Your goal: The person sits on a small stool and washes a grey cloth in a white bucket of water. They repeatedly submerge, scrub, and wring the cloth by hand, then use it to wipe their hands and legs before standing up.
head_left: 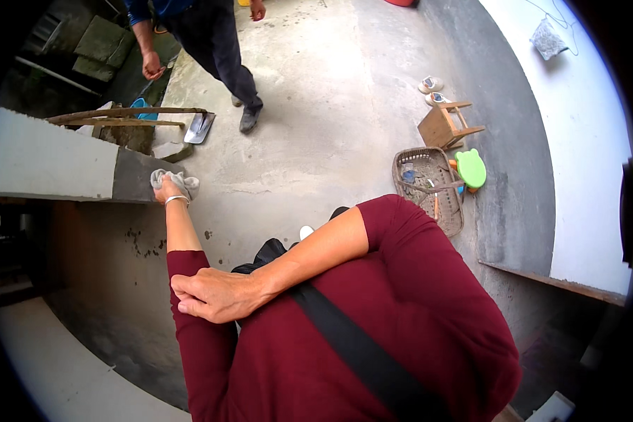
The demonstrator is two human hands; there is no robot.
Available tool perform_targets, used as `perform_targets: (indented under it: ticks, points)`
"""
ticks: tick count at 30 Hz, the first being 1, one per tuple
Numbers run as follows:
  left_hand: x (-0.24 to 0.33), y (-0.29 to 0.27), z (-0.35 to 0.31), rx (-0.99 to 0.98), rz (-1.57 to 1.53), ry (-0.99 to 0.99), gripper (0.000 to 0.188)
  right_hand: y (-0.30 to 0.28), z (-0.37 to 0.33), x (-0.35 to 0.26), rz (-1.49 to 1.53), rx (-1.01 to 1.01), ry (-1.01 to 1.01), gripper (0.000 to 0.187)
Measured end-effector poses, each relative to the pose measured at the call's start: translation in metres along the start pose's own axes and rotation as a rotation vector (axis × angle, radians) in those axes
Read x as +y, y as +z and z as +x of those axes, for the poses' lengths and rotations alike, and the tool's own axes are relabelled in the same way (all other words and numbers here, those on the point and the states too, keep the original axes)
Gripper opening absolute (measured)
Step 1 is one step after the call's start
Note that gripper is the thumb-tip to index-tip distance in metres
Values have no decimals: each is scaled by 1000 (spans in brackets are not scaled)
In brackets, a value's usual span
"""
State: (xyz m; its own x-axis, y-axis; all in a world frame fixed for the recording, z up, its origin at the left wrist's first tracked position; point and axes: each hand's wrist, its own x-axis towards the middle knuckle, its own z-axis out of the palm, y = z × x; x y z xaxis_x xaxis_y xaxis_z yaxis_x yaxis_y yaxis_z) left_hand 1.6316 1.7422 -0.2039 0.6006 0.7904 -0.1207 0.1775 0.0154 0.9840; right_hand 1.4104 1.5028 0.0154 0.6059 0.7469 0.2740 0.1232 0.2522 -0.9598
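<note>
My left arm reaches forward, and my left hand (pixel 167 190) is closed around a crumpled grey cloth (pixel 179 181), beside the end of a low wall (pixel 142 174). A silvery bracelet (pixel 176 200) circles that wrist. Across my body lies my right forearm. The curled fingers of my right hand (pixel 216 294) grip the dark red left sleeve (pixel 187 267) just below its cuff; the fingertips are partly hidden.
Ahead, another person in dark trousers (pixel 221 49) stands on the concrete floor. A shovel (pixel 200 128) rests near wooden poles (pixel 130 111) at the left. To the right are a handled basket (pixel 403 184), a wooden stool (pixel 435 129), a green stool (pixel 471 169) and pale shoes (pixel 430 85).
</note>
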Motion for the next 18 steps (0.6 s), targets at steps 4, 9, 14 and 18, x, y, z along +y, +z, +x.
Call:
perform_targets:
  ticks: [4,9,14,18]
  points:
    - [-10,61,-53,-331,941,598,41,-36,17,19,-312,77,72,40]
    - [-3,155,-120,-1143,948,981,32,-104,24,26,-516,131,162,41]
    - [5,250,-148,-1225,1060,1097,33,-179,12,31,-314,221,193,27]
    - [5,328,-136,-1102,1040,1072,36,-241,-4,29,-84,247,-71,15]
